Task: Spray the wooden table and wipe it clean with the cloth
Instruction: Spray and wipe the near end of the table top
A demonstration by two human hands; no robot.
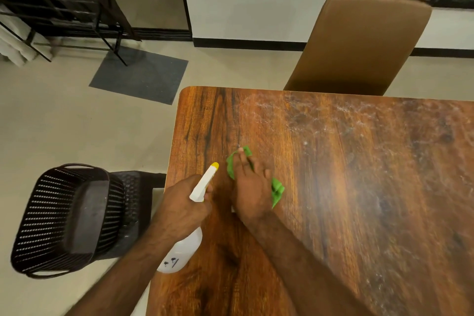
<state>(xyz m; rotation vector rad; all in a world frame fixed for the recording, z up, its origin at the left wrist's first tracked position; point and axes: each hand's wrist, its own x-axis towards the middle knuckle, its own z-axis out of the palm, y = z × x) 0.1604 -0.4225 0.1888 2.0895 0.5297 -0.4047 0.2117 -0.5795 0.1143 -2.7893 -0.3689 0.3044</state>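
The wooden table [359,187] fills the right and lower part of the head view; whitish streaks and smears cover its far and right areas. My left hand [183,204] grips a white spray bottle [183,251] with a yellow nozzle tip, held over the table's left edge and pointing away from me. My right hand [252,187] lies flat with straight fingers on a green cloth [277,191], pressing it to the tabletop near the left side. Most of the cloth is hidden under the hand.
A brown padded chair [364,43] stands at the table's far edge. A black woven chair with a dark basket [66,218] on it sits left of the table. A grey mat [139,73] and a black metal rack [59,7] lie farther left.
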